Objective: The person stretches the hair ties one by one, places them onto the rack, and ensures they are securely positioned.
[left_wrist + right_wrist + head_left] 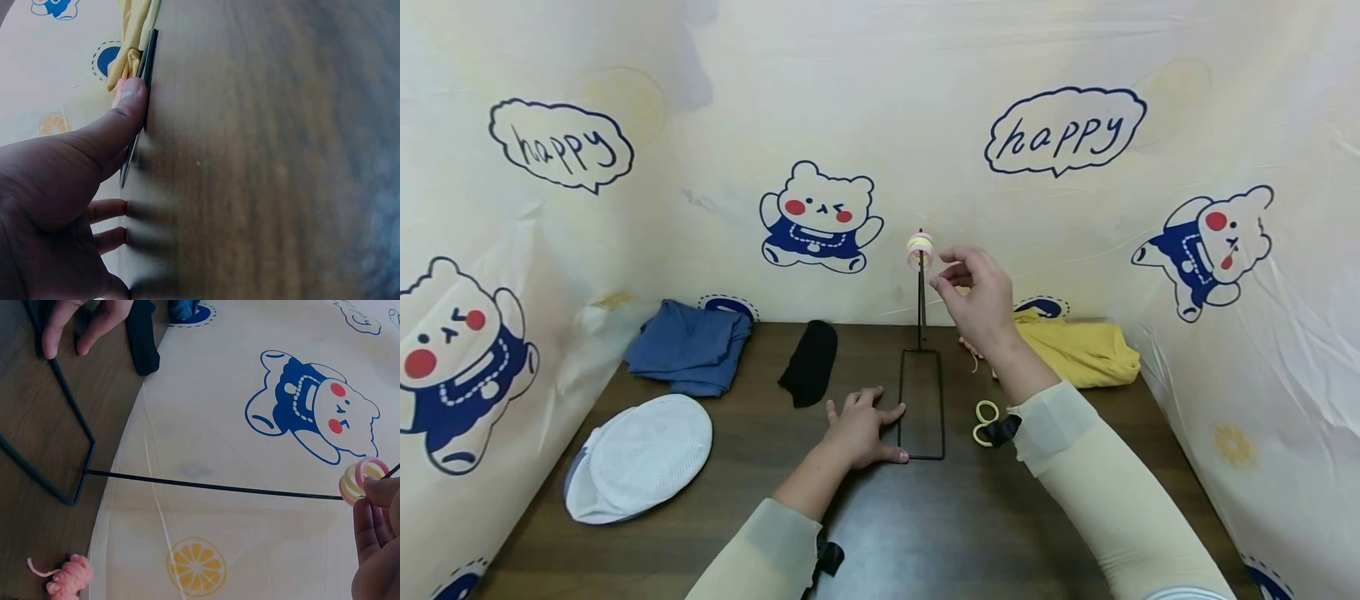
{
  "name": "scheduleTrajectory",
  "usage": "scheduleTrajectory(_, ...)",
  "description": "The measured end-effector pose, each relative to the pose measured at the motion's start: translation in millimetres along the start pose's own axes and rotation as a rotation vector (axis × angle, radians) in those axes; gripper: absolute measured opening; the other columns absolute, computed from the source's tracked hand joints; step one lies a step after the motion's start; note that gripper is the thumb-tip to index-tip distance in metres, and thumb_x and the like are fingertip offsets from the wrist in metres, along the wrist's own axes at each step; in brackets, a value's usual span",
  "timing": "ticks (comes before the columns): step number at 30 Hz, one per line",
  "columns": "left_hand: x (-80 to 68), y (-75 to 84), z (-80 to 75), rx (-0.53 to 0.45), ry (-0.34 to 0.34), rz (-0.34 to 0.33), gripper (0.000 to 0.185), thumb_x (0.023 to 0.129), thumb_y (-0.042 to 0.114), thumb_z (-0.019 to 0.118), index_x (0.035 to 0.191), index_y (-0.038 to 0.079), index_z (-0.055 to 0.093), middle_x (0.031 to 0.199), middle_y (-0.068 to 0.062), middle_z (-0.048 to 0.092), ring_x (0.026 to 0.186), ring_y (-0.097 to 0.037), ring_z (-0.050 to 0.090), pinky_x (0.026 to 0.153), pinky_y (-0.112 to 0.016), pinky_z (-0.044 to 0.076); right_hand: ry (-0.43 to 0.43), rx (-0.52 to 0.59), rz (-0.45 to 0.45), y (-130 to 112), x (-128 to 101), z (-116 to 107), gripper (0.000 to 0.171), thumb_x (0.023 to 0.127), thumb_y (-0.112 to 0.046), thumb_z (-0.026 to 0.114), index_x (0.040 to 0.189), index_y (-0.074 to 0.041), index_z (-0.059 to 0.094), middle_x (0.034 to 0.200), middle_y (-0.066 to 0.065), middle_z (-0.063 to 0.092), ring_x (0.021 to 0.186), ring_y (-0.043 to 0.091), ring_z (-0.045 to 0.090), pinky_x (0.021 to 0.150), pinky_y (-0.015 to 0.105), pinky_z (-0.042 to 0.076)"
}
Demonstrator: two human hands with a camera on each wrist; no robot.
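Already, pastel rings are hung on a black stand.
Its base is touched by the spread left hand; beside the rings, the right hand is held parted; no loose ring is seen.

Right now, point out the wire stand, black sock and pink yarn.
Wire stand (922,317): head view, on its upright.
Black sock (810,364): head view, middle of the fabric.
Pink yarn (70,578): right wrist view, on the bundle.

Home, perhaps (draped off); cartoon-print cloth
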State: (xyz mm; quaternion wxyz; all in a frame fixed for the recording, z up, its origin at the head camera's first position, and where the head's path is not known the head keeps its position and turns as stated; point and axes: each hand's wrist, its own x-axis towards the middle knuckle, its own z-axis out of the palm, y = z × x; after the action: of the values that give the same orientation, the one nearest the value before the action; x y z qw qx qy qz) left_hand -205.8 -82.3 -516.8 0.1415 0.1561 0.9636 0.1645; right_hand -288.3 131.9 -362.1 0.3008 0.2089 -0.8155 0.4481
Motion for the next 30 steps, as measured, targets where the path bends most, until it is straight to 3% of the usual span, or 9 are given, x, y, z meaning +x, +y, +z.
scheduleTrajectory(9,-0.5,1.1,-2.3,-0.003,-0.007,-0.003,0.090,0.076,0.066,0.080,0.155,0.041,0.046,0.171,-0.007,0.023,0.154,-0.041,0.019,0.114,-0.079,0.005,-0.008,0.066,-0.041,3,-21,-16,0.029,0.087,0.003,0.081,0.114,0.000,0.071,0.102,0.010,0.068,0.086,0.024,0.072,0.081,0.032,0.061)
scheduleTrajectory(17,-0.8,1.7,-1.4,-0.019,-0.014,-0.013,0.090,0.076,0.065,0.081,0.155,0.041,0.047,0.170,-0.007,0.023,0.154,-0.042,0.019,0.114,-0.080,0.004,-0.117,0.071,-0.060,15,-46,-28,0.034,0.086,0.004,0.082,0.117,-0.001,0.071,0.104,0.011,0.067,0.087,0.020,0.072,0.071,0.023,0.059)
scheduleTrajectory(30,-0.8,0.3,0.3,-0.013,-0.003,-0.011,0.090,0.076,0.065,0.081,0.155,0.041,0.047,0.171,-0.007,0.023,0.154,-0.042,0.018,0.114,-0.079,0.004,-0.226,0.035,-0.080,51,-77,-42,0.029,0.086,0.005,0.082,0.113,-0.002,0.072,0.102,0.010,0.071,0.089,0.021,0.071,0.078,0.035,0.061)
